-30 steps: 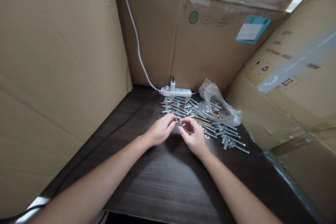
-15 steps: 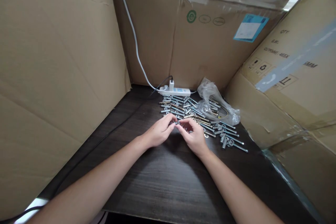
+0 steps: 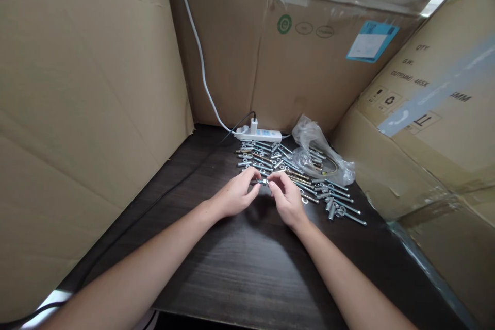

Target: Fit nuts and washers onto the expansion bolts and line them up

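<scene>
Over dark wood-grain table [image 3: 232, 268], near white power strip [image 3: 266, 136], pinching silvery metal fastener [image 3: 264, 181] between nearly-closed left hand [image 3: 236, 193] and right hand [image 3: 286, 201].

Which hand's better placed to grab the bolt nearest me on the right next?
Your right hand, probably: it's nearer that bolt than your left hand. Both are at a fastener, though.

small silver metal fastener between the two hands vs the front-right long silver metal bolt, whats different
The small silver metal fastener is held up between the left hand and the right hand, while the long silver metal bolt lies on the dark wood-grain table. The fastener is partly hidden by the hands; the bolt's shaft is uncovered. Both are silver-coloured.
</scene>
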Demonstrator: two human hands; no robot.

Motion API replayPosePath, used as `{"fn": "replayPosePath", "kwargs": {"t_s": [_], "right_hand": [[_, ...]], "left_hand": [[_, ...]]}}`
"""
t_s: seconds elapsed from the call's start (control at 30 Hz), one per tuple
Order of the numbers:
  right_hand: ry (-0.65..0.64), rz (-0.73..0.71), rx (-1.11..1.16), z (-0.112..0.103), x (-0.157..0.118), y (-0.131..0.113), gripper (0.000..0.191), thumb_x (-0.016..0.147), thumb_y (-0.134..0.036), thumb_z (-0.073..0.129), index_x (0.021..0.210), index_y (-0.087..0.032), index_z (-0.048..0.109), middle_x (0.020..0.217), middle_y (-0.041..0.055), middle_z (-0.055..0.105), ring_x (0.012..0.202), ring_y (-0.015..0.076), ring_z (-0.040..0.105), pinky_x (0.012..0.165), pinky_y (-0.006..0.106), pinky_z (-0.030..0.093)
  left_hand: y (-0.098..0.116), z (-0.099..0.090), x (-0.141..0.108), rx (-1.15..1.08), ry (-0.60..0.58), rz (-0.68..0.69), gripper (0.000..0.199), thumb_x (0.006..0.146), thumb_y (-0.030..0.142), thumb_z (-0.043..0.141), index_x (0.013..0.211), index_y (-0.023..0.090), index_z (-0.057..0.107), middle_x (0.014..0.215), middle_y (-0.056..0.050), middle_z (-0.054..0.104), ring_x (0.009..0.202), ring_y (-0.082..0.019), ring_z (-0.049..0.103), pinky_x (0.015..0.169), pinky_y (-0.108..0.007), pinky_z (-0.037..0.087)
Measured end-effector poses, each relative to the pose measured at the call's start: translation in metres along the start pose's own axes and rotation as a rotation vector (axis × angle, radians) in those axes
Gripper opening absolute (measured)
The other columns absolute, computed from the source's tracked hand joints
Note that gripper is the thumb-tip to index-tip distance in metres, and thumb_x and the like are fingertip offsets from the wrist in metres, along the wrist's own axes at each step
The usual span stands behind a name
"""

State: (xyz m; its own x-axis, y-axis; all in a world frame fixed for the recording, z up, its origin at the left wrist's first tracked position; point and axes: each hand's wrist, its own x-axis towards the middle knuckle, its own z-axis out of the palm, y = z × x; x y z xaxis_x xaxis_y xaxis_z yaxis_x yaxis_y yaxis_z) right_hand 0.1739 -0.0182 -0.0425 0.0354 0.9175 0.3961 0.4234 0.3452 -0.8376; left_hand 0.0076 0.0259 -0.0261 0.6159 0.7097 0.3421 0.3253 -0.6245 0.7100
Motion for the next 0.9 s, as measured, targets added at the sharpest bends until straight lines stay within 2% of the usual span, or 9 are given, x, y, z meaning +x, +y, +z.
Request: {"fn": "replayPosePath", "kwargs": {"t_s": [0.1,0.27,0.37,0.53,0.6,0.73,0.8,0.9], "right_hand": [[-0.026,-0.041,-0.021,0.001,0.000,-0.001,0.019,0.086,-0.027,0.050,0.101,-0.020,0.057,0.088,0.0034,0.060,0.070,0.0150,0.055,0.064,0.027,0.044],[-0.036,-0.037,-0.040,0.001,0.001,-0.001,0.017,0.086,-0.030,0.050,0.096,-0.020,0.059,0.088,0.0039,0.061,0.072,0.0158,0.056,0.063,0.027,0.044],[-0.039,-0.020,-0.057,0.001,0.001,0.001,0.016,0.088,-0.032,0.049,0.085,-0.019,0.058,0.077,0.0017,0.059,0.066,0.0147,0.054,0.061,0.026,0.042],[-0.047,-0.004,-0.084,0.002,0.001,0.006,0.037,0.093,-0.036,0.038,0.063,-0.018,0.051,0.060,0.0005,0.053,0.059,0.0144,0.050,0.058,0.027,0.038],[-0.034,0.009,-0.074,0.002,0.001,0.006,0.036,0.093,-0.035,0.038,0.066,-0.018,0.053,0.062,0.0006,0.054,0.059,0.0145,0.050,0.058,0.027,0.039],[0.015,-0.020,-0.054,0.001,0.000,0.001,0.013,0.087,-0.029,0.048,0.088,-0.019,0.057,0.076,0.0013,0.057,0.064,0.0143,0.052,0.059,0.026,0.042],[0.008,-0.064,-0.055,0.000,0.000,-0.003,0.016,0.083,-0.025,0.051,0.096,-0.020,0.057,0.083,0.0024,0.058,0.065,0.0143,0.052,0.060,0.026,0.043],[-0.022,-0.090,-0.074,0.001,-0.001,-0.005,0.019,0.081,-0.022,0.051,0.099,-0.020,0.058,0.085,0.0030,0.057,0.064,0.0140,0.052,0.057,0.026,0.043]], "left_hand": [[0.000,0.000,0.000,-0.002,0.000,-0.012,0.012,0.089,0.026,0.042,0.097,0.019,0.048,0.094,-0.005,0.057,0.084,-0.018,0.055,0.075,-0.031,0.046],[0.001,-0.001,-0.001,0.010,0.000,-0.022,0.012,0.089,0.027,0.042,0.096,0.018,0.048,0.091,-0.004,0.057,0.080,-0.017,0.054,0.070,-0.029,0.045],[0.001,-0.001,-0.001,0.025,-0.008,-0.013,0.011,0.089,0.027,0.043,0.095,0.019,0.048,0.090,-0.003,0.056,0.078,-0.017,0.054,0.069,-0.029,0.044],[0.001,-0.001,-0.001,0.035,-0.015,0.002,0.010,0.088,0.025,0.043,0.095,0.019,0.048,0.089,-0.002,0.056,0.078,-0.016,0.054,0.069,-0.028,0.043],[0.000,-0.001,-0.001,0.035,-0.005,0.002,0.010,0.088,0.024,0.044,0.095,0.019,0.048,0.089,-0.003,0.056,0.079,-0.016,0.054,0.070,-0.028,0.043],[0.000,0.000,-0.001,0.034,-0.002,-0.006,0.011,0.088,0.025,0.043,0.095,0.019,0.049,0.090,-0.003,0.057,0.078,-0.017,0.053,0.069,-0.029,0.044],[0.000,-0.001,-0.001,0.022,-0.006,-0.001,0.011,0.088,0.025,0.043,0.095,0.019,0.049,0.091,-0.004,0.057,0.079,-0.017,0.054,0.070,-0.029,0.044],[0.000,-0.001,0.000,0.011,0.000,0.005,0.011,0.088,0.024,0.044,0.095,0.019,0.050,0.091,-0.003,0.057,0.079,-0.016,0.054,0.070,-0.028,0.045]]}}
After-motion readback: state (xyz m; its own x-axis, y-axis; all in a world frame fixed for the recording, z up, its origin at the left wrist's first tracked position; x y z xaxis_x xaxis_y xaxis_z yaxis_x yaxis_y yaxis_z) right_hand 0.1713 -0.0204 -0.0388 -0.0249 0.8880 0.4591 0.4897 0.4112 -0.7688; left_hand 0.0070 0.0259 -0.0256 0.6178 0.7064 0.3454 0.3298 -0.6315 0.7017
